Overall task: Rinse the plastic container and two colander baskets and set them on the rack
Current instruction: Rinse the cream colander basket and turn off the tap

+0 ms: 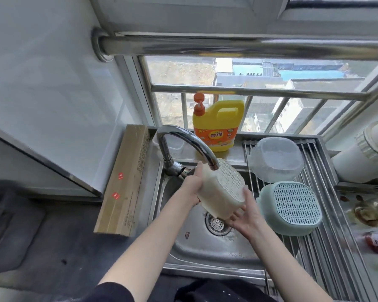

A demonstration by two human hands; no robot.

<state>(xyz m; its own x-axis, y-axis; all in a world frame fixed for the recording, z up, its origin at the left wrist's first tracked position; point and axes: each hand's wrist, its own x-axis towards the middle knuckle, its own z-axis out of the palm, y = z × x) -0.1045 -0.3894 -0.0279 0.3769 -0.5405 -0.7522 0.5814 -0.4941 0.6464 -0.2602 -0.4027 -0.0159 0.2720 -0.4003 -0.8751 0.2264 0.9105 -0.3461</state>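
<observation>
I hold a white colander basket (224, 188) on its side over the sink (205, 249), right under the tap spout (213, 165). My left hand (192, 186) grips its left rim, thumb up near the spout. My right hand (247, 216) cups its lower right edge with spread fingers. On the roll-up rack (323, 219) a clear plastic container (276, 160) lies upside down at the back. A pale green colander basket (290, 208) lies upside down in front of it.
A yellow dish soap bottle (218, 125) with an orange pump stands on the ledge behind the sink. A long cardboard box (123, 182) lies along the sink's left side. Food scraps and wrappers (371, 214) sit on the counter at right. The drain strainer (216, 224) is below the basket.
</observation>
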